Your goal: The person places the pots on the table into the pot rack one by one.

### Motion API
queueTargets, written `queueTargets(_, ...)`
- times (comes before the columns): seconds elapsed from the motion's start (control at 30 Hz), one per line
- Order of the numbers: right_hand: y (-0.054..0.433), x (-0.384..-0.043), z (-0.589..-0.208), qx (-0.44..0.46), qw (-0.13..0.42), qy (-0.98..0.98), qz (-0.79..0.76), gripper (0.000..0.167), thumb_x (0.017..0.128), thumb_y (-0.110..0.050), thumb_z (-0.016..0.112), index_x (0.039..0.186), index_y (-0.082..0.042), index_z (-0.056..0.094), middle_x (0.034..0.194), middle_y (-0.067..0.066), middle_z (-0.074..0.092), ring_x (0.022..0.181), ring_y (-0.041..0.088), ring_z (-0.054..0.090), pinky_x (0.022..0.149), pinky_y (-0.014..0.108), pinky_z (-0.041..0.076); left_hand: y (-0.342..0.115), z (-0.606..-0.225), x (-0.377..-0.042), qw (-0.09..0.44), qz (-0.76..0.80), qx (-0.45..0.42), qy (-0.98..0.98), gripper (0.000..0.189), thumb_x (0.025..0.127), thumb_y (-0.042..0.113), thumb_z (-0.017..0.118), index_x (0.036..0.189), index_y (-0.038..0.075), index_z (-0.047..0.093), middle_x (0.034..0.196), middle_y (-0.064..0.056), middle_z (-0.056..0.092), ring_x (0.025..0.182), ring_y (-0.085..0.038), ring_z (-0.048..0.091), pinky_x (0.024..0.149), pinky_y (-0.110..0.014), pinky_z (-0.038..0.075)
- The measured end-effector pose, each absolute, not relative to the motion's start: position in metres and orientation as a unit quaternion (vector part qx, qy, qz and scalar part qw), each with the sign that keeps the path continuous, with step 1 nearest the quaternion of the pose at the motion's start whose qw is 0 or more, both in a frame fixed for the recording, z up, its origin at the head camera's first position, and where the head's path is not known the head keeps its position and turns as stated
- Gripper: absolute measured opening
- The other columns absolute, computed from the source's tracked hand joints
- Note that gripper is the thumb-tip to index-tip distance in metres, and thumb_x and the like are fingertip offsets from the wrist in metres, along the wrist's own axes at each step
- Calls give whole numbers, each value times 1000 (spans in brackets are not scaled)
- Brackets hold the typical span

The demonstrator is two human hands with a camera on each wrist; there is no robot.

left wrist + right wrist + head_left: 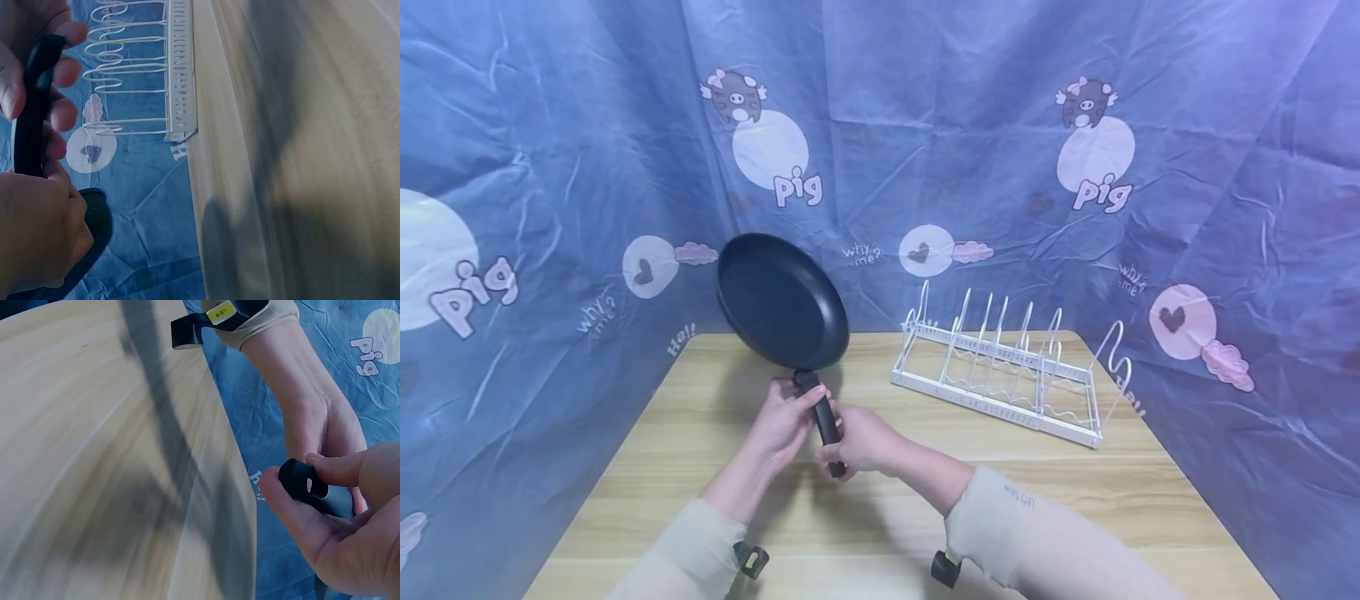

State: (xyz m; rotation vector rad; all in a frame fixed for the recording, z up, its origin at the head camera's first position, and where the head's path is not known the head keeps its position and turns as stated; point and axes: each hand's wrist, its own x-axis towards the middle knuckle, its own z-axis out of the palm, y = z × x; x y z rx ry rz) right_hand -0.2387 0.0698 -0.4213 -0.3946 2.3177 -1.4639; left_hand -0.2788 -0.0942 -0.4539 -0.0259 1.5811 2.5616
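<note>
The frying pan (782, 300) is held raised over the left part of the table (647, 467), its inner face tilted toward the head camera. The handle (826, 421) is grasped by 2 hands: near the pan body by the left hand (784, 425), at the free end by the right hand (865, 440). The pan is judged stiff, front-heavy and smooth-faced; a firm grip on the handle is advised. At right, a white wire rack (992, 407) is supported by the table.

Pan (781, 302) left of rack (992, 407), depth unclear
</note>
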Motion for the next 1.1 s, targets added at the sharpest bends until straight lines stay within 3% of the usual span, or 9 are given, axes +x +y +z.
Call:
queueTargets(0.13,72,-240,-421,-129,193,816,-529,67,91,7,79,151,0,51,90,15,74,71,31,79,61,41,69,-88,-452,-282,60,843,-24,534,48,103,-5,64,128,11,26,128,-15,61,100,-14,74,103,-28,63)
queueTargets(0.33,77,-242,-421,-134,197,792,-562,72,95,9,74,159,-1,42,94,20,73,75,31,79,71,53,69,-85,-449,-284,49,836,-9,547,47,103,-5,65,126,12,28,114,-8,71,98,-14,75,102,-28,63)
queueTargets(0.5,82,-243,-420,-135,207,777,-579,68,97,8,72,157,0,41,100,24,74,79,29,80,73,51,70,-83,-445,-285,32,825,12,565,49,101,-3,70,124,14,31,112,-3,72,96,-12,74,99,-27,63)
queueTargets(0.7,88,-246,-416,-140,216,752,-607,60,99,10,69,151,3,40,107,29,73,93,48,80,76,52,70,-81,-439,-287,23,807,32,589,42,104,2,68,126,12,34,116,-3,70,103,-15,76,100,-27,63)
queueTargets(0.8,91,-248,-415,-144,220,741,-618,56,99,10,67,149,3,41,107,27,73,99,51,78,78,51,70,-82,-436,-289,21,796,43,604,38,106,4,66,127,10,35,117,-4,71,104,-16,78,102,-29,63)
queueTargets(0.97,95,-249,-417,-136,221,728,-635,61,99,13,65,152,-2,39,107,22,72,94,41,78,80,50,70,-81,-432,-293,8,745,63,664,46,103,7,72,134,5,38,131,-20,70,106,-12,75,105,-32,61)
queueTargets(1.1,100,-251,-420,-134,218,713,-653,73,99,15,63,161,-6,30,110,24,72,89,32,77,82,49,70,-76,-427,-295,-6,718,80,691,52,100,7,76,136,2,39,143,-32,63,116,-18,74,102,-28,62)
